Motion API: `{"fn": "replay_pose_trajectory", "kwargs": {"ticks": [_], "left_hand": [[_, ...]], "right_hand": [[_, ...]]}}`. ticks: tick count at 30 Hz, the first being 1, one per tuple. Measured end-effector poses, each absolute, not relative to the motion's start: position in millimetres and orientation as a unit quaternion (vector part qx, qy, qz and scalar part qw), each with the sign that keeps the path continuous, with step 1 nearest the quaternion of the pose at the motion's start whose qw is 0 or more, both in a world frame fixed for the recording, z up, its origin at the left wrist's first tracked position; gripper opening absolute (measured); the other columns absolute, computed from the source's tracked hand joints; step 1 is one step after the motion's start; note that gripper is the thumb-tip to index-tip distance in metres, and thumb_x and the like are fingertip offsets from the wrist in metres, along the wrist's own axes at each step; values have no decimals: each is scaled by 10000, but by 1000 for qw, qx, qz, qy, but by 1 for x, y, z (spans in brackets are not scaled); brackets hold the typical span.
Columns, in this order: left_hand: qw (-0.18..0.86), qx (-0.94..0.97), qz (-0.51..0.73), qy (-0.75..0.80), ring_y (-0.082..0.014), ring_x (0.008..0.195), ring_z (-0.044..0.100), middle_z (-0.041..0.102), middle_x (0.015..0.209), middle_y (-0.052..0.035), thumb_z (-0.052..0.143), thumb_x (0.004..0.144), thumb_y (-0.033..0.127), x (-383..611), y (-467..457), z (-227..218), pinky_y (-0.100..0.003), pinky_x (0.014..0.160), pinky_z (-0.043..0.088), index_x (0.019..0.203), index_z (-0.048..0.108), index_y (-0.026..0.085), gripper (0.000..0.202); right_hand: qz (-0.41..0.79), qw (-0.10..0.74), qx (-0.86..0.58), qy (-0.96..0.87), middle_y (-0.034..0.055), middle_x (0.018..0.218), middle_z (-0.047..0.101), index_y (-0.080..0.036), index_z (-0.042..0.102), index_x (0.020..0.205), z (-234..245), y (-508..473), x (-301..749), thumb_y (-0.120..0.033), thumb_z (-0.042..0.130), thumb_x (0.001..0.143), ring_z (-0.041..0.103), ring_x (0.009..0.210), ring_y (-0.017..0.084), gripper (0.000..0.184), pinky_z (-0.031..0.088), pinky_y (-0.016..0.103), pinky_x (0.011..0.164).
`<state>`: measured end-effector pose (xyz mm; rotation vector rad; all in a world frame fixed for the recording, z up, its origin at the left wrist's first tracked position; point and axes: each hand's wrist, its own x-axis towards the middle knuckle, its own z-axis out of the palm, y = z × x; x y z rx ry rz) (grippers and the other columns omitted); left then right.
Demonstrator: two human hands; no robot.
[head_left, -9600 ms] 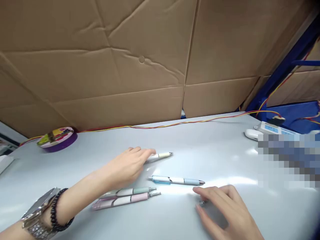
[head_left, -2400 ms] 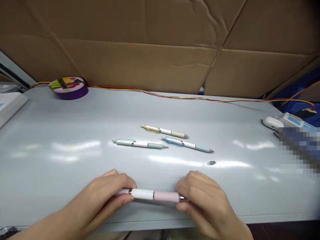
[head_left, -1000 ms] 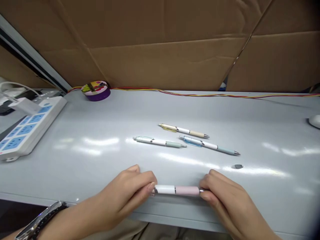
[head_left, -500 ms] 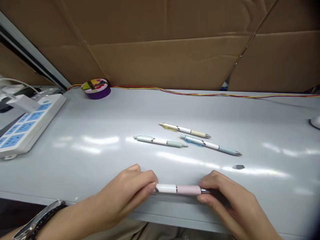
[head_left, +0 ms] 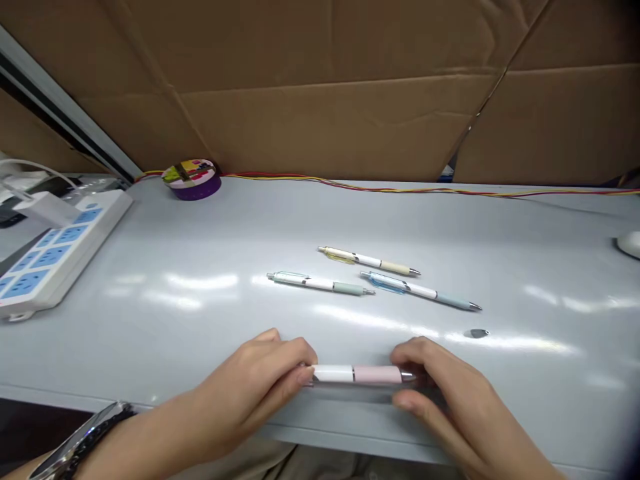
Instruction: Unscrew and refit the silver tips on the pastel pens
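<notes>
Cardboard (head_left: pixel 320 87) walls off the far edge of our grey worktop (head_left: pixel 150 320), with a striped wire (head_left: pixel 400 189) running along its foot. A purple tape roll (head_left: pixel 193 179) sits at the far left corner, and a white power strip (head_left: pixel 55 250) lies along the left edge. At the near edge we have the pink-and-white pen (head_left: pixel 357 374) held level between both hands, though we cannot tell whether it is lifted or just resting on the surface. Our left hand (head_left: pixel 260 380) pinches the clip end, fingers (head_left: pixel 295 370) closed on the barrel. Our right hand (head_left: pixel 450 400) is clamped on the metal tip end. Compared with half a second ago, those right fingers (head_left: pixel 415 350) have curled further over the nose, and the pen has crept a touch toward the far edge. So the grip at the tip has tightened rather than let go, and we read this as the nose being worked on, not the pen being set down. A small grey piece (head_left: pixel 476 333) lies alone just beyond our right hand, unmoved. Toward the middle, the yellow pen (head_left: pixel 369 261), green pen (head_left: pixel 320 284) and blue pen (head_left: pixel 420 291) lie where they were, close together.
</notes>
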<state>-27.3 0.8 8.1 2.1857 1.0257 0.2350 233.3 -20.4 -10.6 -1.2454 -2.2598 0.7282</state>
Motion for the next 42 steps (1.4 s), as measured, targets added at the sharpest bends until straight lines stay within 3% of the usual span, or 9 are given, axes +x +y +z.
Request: {"fn": "replay_pose_trajectory", "kwargs": {"ticks": [4, 12, 19, 22, 25, 30, 32, 36, 42], "left_hand": [[345, 848, 106, 388, -136, 675, 478, 552, 755, 35, 330, 970, 225, -27, -1, 8, -214, 646, 351, 863, 497, 213, 199], [337, 864, 119, 355, -139, 755, 526, 590, 826, 14, 454, 941, 209, -27, 2, 5, -210, 722, 391, 920, 525, 213, 74], [147, 912, 197, 327, -140, 651, 491, 572, 775, -12, 375, 951, 118, -27, -2, -4, -219, 597, 373, 983, 525, 221, 184], [183, 915, 164, 321, -142, 639, 510, 563, 757, 4, 436, 956, 318, -27, -1, -2, -213, 589, 377, 988, 509, 232, 117], [255, 905, 133, 314, -162, 671, 530, 575, 799, -1, 413, 907, 543, -27, 0, 3, -225, 620, 404, 1051, 475, 226, 354], [271, 896, 89, 341, -155, 668, 503, 522, 787, -6, 394, 942, 255, -27, 1, 3, -217, 592, 380, 907, 501, 224, 117], [272, 891, 96, 350, -152, 694, 505, 510, 836, -15, 426, 923, 223, -28, 1, 1, -215, 603, 388, 886, 491, 217, 75], [292, 878, 154, 346, -156, 761, 517, 531, 923, -27, 425, 922, 188, -31, 0, -3, -230, 655, 407, 907, 454, 217, 44], [245, 891, 197, 328, -140, 560, 479, 544, 673, 28, 437, 911, 149, -35, -2, -10, -242, 538, 367, 951, 457, 244, 105]], "right_hand": [[244, 233, -438, -833, -18, 654, 479, -204, 388, 704, -13, -20, 233, -352, 319, 973, 451, 564, 121, 314, 355, 225, 506], [204, 210, -428, -855, -18, 539, 466, -187, 390, 612, -12, -19, 231, -295, 250, 987, 420, 490, 113, 415, 311, 244, 506], [182, 251, -418, -854, -32, 500, 439, -182, 355, 588, -9, -20, 231, -265, 240, 988, 402, 453, 94, 424, 301, 238, 487], [178, 297, -434, -832, -29, 518, 421, -186, 378, 606, -7, -22, 233, -297, 291, 978, 391, 468, 99, 398, 301, 234, 471], [208, 344, -437, -805, -17, 584, 474, -188, 462, 701, -5, -24, 233, -357, 388, 954, 434, 515, 109, 313, 337, 227, 471], [228, 389, -400, -798, 2, 720, 603, -200, 535, 894, -4, -21, 232, -263, 491, 920, 539, 624, 119, 81, 435, 226, 551], [227, 392, -390, -802, 10, 732, 607, -195, 534, 920, -5, -20, 233, -223, 498, 915, 539, 638, 125, 46, 441, 235, 562], [209, 381, -370, -821, 12, 685, 573, -183, 520, 883, -7, -20, 233, -227, 471, 928, 484, 601, 129, 80, 401, 243, 526], [221, 351, -395, -820, 8, 661, 525, -184, 512, 822, -8, -22, 232, -276, 413, 950, 451, 589, 130, 186, 379, 245, 524]]}}
